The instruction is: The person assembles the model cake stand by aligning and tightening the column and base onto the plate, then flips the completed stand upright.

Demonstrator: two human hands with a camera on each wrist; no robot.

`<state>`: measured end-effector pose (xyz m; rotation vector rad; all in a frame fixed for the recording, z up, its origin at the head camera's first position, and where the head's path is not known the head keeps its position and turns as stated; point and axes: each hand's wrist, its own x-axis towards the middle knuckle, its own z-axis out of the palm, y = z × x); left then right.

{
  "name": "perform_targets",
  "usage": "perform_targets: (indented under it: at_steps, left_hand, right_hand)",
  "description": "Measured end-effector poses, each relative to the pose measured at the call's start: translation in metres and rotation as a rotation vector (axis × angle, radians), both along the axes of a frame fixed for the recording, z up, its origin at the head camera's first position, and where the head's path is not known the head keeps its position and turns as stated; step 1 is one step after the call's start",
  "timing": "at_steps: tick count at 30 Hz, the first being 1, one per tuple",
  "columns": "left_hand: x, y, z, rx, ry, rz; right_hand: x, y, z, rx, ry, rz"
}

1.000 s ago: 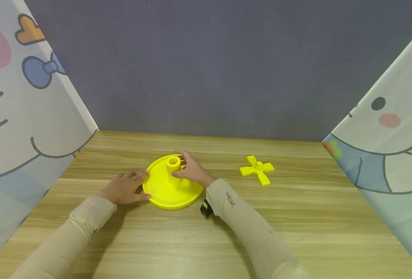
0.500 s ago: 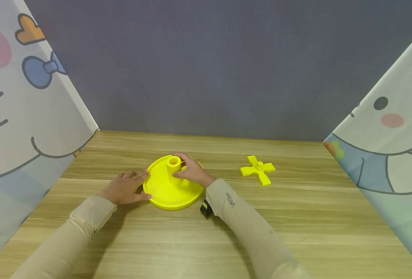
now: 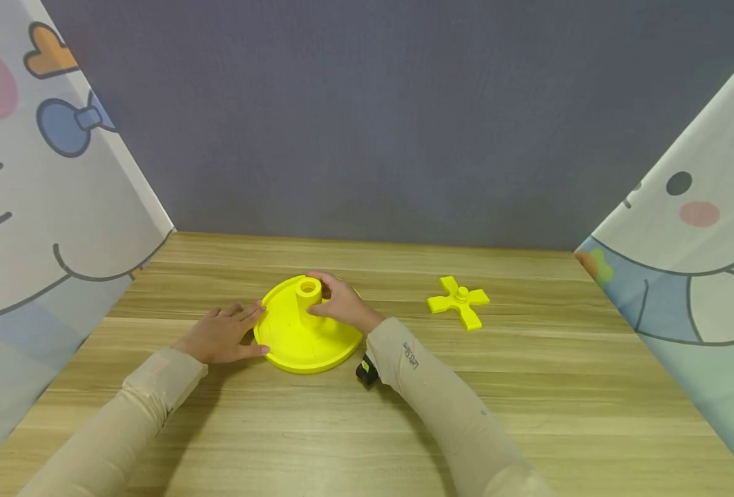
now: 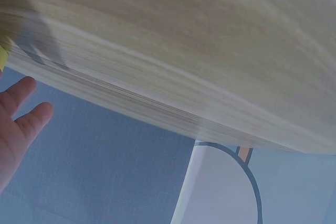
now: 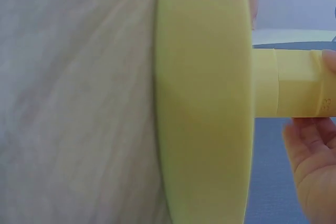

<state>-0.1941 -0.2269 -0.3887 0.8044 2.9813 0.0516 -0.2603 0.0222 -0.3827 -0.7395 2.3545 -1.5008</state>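
A round yellow base (image 3: 301, 353) with a raised rim lies flat on the wooden table. From its middle stands a hollow yellow tube (image 3: 308, 304), upright, its open end facing up. My right hand (image 3: 344, 306) grips this tube from the right, thumb in front and fingers behind. In the right wrist view the tube (image 5: 286, 82) meets the base (image 5: 205, 98), and fingers curl round its upper part. My left hand (image 3: 225, 336) touches the left edge of the base with its fingers spread and fairly straight. Only part of that hand (image 4: 18, 119) shows in the left wrist view.
To the right on the table (image 3: 565, 373) lies a yellow cross-shaped piece (image 3: 471, 315) with a round peg at its centre. A grey panel (image 3: 367, 124) closes the back. Printed cloth panels stand at left and right. A small black device (image 3: 367, 371) sits at my right wrist.
My right fingers have drawn in slightly closer around the tube. The left hand, the base and the cross-shaped piece stay where they were.
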Motion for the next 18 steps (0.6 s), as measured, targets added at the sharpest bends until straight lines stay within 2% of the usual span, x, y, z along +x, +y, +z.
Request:
perform_targets:
  at_steps: [10,18]
  left_hand:
    - [-0.0002,0.0000,-0.0003,-0.007,-0.004,0.004]
    - [-0.0007,0.0007,0.0003,-0.007,-0.014,0.013]
  right_hand:
    - [0.0033,-0.0031,0.0004,-0.007,0.001,-0.070]
    - [0.0022,-0.0041,0.0032,0.062,0.024,-0.036]
